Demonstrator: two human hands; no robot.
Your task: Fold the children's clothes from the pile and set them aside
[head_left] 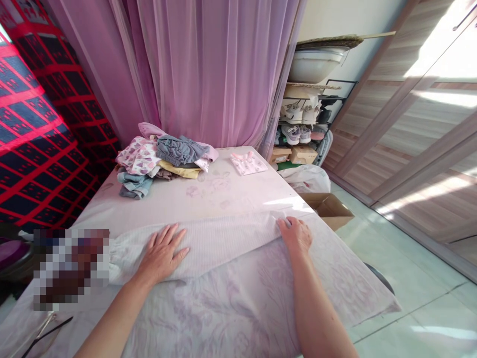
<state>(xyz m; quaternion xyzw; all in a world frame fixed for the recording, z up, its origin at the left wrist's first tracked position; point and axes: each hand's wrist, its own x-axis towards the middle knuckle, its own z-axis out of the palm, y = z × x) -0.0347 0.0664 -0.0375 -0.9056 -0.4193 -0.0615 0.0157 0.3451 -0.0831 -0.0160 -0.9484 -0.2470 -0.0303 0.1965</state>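
Observation:
A pale striped garment (223,241) lies spread across a table covered with a light floral cloth (242,308). My left hand (162,253) rests flat on the garment's left part, fingers stretched out. My right hand (296,233) sits at the garment's right end, fingers curled over its edge and pinching the fabric there.
A pile of mixed clothes (160,159) sits at the table's far left, a small folded pink piece (248,162) at the far right. Purple curtains (208,69) hang behind. A shoe rack (309,119), a cardboard box (328,209) and a white bag (307,176) stand to the right.

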